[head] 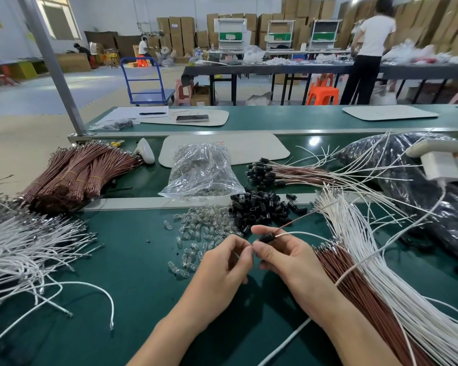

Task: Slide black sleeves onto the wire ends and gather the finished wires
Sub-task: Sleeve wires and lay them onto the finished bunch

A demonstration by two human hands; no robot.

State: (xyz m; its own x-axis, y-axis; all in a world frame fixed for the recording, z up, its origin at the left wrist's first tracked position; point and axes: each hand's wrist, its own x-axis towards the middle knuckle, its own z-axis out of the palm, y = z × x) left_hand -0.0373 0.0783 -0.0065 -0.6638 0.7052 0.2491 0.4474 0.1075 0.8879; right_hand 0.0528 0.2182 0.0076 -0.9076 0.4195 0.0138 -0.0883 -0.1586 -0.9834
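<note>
My right hand (283, 256) pinches a black sleeve (267, 238) with a white wire (302, 233) and a brown wire (299, 220) running out of it to the right. My left hand (228, 260) is just left of it, fingers curled with the tips at the sleeve's end; what it pinches is hidden. A heap of loose black sleeves (262, 207) lies beyond my hands. Finished wires with black sleeves (270, 173) lie farther back. Bare brown wires (354, 294) and white wires (376, 254) fan out to the right.
Small clear bulbs (201, 228) are scattered left of the sleeves, with a clear bag (201, 170) behind. Bundled brown wires (77, 173) and loose white wires (24, 247) fill the left. A dark bag (421, 180) sits at right. A person stands at a far table.
</note>
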